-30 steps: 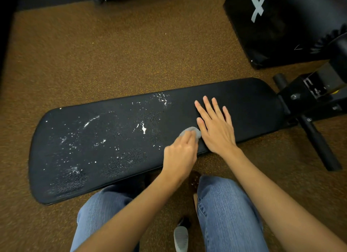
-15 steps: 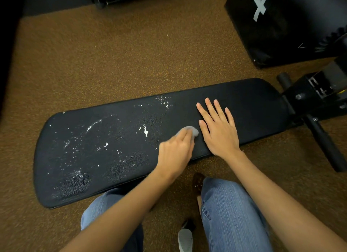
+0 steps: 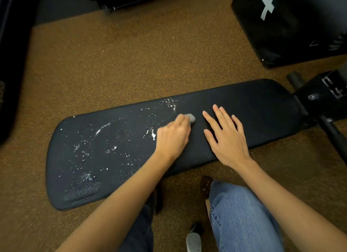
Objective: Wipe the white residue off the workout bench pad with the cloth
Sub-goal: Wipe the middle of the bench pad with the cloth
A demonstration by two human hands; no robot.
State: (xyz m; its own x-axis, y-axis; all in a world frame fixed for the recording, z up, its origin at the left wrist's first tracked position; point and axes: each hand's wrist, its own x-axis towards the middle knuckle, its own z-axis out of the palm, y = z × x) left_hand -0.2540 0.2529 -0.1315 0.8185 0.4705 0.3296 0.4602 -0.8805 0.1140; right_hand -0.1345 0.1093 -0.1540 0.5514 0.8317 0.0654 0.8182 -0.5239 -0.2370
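The black workout bench pad (image 3: 262,105) lies lengthwise across the view, low over the floor. White residue (image 3: 99,144) is speckled over its left half, with a patch near the far edge and a smear by my left knuckles. My left hand (image 3: 173,137) grips a small bunched grey cloth (image 3: 191,117) and presses it on the pad's middle; only the cloth's tip shows past my fingers. My right hand (image 3: 228,139) lies flat on the pad just to the right, fingers spread.
Brown speckled carpet (image 3: 131,54) surrounds the bench. A black padded block with white lettering (image 3: 293,26) stands at the far right. The bench's black metal frame and bar (image 3: 326,109) jut out on the right. My knees in jeans (image 3: 242,218) are below the pad.
My left hand has slid the cloth away from me toward the pad's far edge. My right hand has stayed flat in place.
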